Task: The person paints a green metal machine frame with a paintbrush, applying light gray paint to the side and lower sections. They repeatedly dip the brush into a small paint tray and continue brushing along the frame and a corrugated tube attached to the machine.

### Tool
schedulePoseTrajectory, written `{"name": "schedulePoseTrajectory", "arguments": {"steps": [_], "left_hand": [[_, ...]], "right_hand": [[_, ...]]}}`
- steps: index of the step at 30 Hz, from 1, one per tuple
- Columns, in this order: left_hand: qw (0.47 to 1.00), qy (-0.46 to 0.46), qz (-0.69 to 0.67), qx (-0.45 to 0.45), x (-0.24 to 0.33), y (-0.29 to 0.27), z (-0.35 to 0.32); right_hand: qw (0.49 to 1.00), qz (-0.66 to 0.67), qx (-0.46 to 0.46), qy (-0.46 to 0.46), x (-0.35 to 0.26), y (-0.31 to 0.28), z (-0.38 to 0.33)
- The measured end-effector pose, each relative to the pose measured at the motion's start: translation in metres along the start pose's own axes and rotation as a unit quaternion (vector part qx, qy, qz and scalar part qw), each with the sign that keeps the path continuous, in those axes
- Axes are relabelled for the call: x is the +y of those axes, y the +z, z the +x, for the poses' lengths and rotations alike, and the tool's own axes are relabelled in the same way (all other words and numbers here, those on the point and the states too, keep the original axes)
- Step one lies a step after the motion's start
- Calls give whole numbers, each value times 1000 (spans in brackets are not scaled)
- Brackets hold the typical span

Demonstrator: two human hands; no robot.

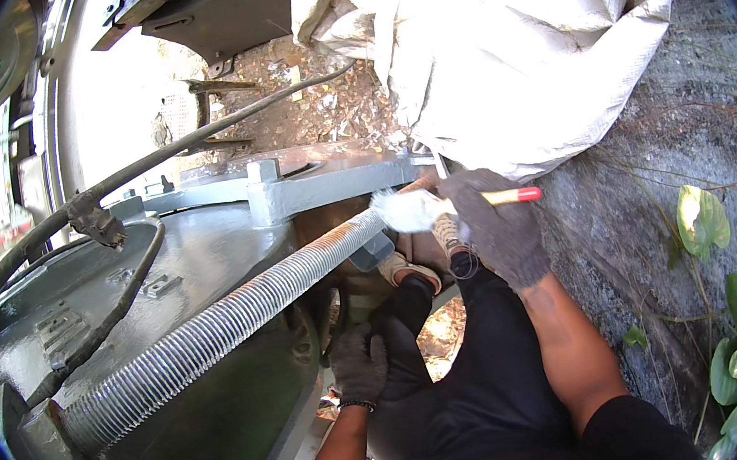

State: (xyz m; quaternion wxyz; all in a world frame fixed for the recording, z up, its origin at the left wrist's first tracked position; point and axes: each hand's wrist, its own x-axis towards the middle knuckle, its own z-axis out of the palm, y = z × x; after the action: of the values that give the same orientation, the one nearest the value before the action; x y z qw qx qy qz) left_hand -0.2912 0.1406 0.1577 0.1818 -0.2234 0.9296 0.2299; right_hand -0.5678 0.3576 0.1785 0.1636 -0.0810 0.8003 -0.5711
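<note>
Right hand (pixel 499 230) gripping paintbrush (pixel 439 207), left hand (pixel 359 364) empty

One woven sack, no labels, signs or screens

The only package is a big white woven plastic sack (pixel 511 38), crumpled and bulging, lying above and to the right of the grey ribbed threaded rod (pixel 215 327), past that rod's far end. Its cloth is off-white with grey creases and folds, its lower edge sagging in a rounded curve just above the rod's far tip. Its right side rests against the rough grey stone wall (pixel 659 194). Whether it carries any printing cannot be told; none shows on the visible side.
</note>
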Motion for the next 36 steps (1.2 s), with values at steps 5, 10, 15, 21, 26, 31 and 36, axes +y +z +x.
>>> {"name": "schedulePoseTrajectory", "arguments": {"steps": [5, 10, 15, 21, 26, 31, 36], "left_hand": [[1000, 2, -9, -2, -2, 1, 2], [1000, 9, -19, -11, -3, 0, 5], [1000, 20, -12, -5, -3, -2, 7], [1000, 20, -16, 6, -1, -2, 10], [999, 11, -27, -15, 1, -3, 11], [999, 8, -32, -13, -3, -1, 13], [999, 35, -21, 11, -3, 2, 11]], "right_hand": [[980, 183, 56, 48, -12, -13, 13], [995, 22, -46, -89, -36, -6, 61], [982, 133, -117, 63, -54, -11, 57], [992, -41, -84, -87, -51, -23, 74], [983, -32, -86, -162, -56, -6, 62], [969, 170, -81, 157, -62, -29, 28], [995, 42, -72, 63, -51, -16, 62]]}}
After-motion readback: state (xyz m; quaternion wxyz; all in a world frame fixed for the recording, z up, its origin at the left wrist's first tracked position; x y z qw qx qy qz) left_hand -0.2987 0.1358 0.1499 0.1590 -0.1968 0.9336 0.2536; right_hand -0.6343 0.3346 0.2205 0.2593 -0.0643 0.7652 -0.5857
